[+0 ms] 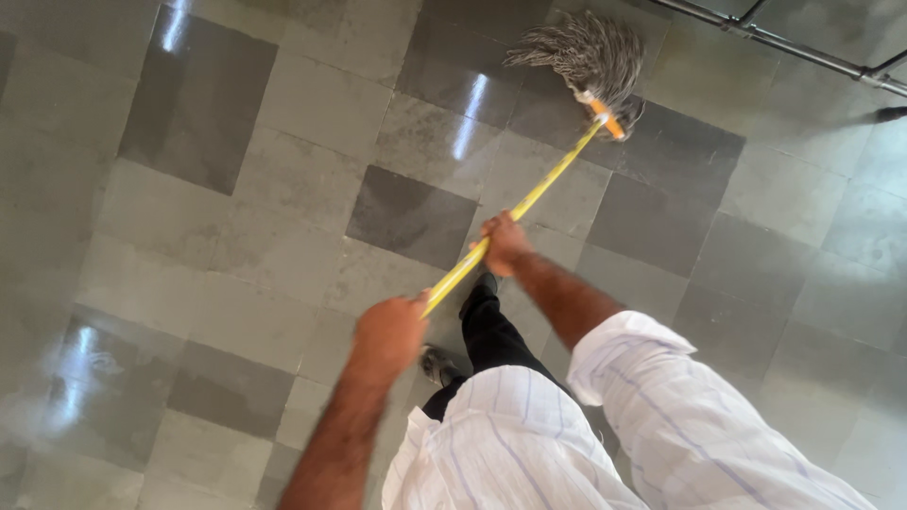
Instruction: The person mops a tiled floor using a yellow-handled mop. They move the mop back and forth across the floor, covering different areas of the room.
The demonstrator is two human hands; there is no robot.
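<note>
Mop (588,59) strings, grey and spread out, lie on the floor (283,236) near the top of the view, joined by an orange collar (607,120) to a yellow handle (515,210) that slants down toward the person. Right hand (504,244) wraps its fingers around the handle about halfway along; left hand (387,335) closes around the near end, fingers curled tight on it. The floor is laid in rectangular stone tiles, pale grey mixed with darker ones, and shines with streaks of reflected light, brightest at the upper left and lower left. A metal rail (784,42) runs across the upper right corner, cut off by the edge. A white striped shirt (567,425) with rolled sleeves fills the bottom of the view and hides most of the black trousers (491,335). One dark shoe (436,364) shows beside the left forearm; the other foot is hard to make out behind the handle.
</note>
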